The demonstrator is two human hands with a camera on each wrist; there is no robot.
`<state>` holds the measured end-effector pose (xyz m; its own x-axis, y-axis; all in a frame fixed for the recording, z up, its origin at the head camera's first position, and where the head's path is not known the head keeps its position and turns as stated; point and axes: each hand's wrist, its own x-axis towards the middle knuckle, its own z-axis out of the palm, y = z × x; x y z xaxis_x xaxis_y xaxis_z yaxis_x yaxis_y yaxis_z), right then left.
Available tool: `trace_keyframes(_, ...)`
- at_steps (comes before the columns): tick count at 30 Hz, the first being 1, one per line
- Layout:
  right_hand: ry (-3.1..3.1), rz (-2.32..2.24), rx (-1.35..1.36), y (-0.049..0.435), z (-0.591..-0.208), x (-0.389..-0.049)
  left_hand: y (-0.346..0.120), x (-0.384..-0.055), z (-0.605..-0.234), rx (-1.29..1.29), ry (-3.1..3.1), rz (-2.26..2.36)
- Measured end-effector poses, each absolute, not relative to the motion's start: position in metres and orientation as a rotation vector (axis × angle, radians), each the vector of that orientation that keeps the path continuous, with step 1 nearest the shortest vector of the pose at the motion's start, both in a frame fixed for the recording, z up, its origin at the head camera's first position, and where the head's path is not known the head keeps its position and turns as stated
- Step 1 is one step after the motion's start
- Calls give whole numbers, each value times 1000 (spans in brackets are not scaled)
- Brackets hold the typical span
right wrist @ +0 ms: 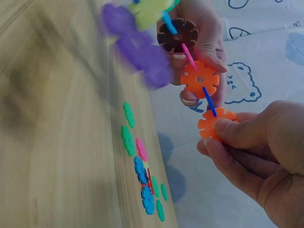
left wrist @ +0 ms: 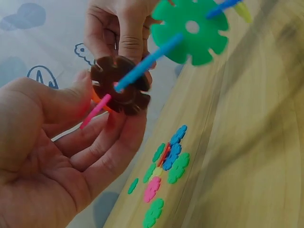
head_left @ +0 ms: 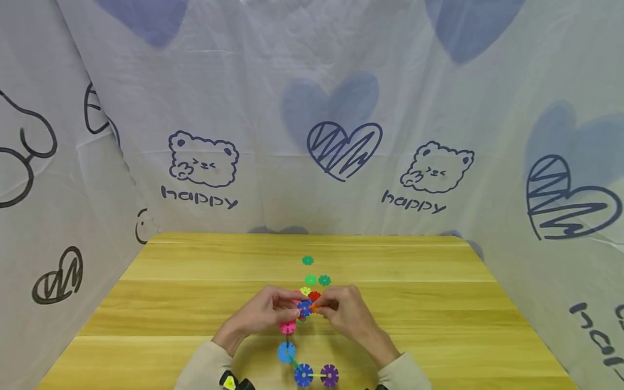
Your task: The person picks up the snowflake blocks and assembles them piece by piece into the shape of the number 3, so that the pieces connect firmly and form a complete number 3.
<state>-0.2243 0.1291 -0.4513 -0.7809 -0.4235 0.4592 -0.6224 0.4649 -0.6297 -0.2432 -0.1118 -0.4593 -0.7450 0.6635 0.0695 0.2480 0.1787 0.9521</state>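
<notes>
A chain of notched plastic snowflake discs hangs between the hands and down toward the person. My left hand (head_left: 263, 311) pinches an orange disc (right wrist: 199, 80) near one end. From it a pink disc (right wrist: 189, 57), seen edge-on, leads to a brown disc (right wrist: 166, 40). On the other side, a dark blue disc (head_left: 304, 308) joins the orange disc to the end orange disc (right wrist: 209, 128), which my right hand (head_left: 348, 314) grips between thumb and fingers. Lower down, the chain includes a green disc (left wrist: 166, 33), a light blue disc (head_left: 280, 352) and a purple disc (head_left: 329, 382).
Loose discs lie on the wooden table beyond the hands, among them a green disc (head_left: 307, 260), a red disc (head_left: 314, 296) and a pink disc (left wrist: 152, 189). A white printed cloth (head_left: 273, 189) rises behind the table and along its sides.
</notes>
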Motion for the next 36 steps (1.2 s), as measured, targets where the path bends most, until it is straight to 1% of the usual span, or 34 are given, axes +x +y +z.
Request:
trace_keyframes(7,-2498,1279,914,133,-450,-227,-108,-240,-457,741,2174,1567)
trace_keyframes(12,-2650,1266,947,142,-447,-231,-108,-237,-454,700,2182,1553)
trace_keyframes(15,-2749,1238,879,152,-443,-235,-112,-236,-452,701,2200,1558)
trace_keyframes(19,-2790,1183,710,161,-441,-241,-120,-237,-451,692,2210,1572)
trace_keyframes(22,-2800,1112,665,164,-446,-248,-124,-239,-452,684,2212,1569)
trace_keyframes(27,-2873,1052,718,160,-459,-261,-126,-243,-454,673,2219,1563)
trace_keyframes(31,-2925,1054,726,154,-472,-270,-124,-245,-457,709,2221,1551)
trace_keyframes(36,-2939,947,777,148,-483,-278,-123,-246,-459,740,2227,1543)
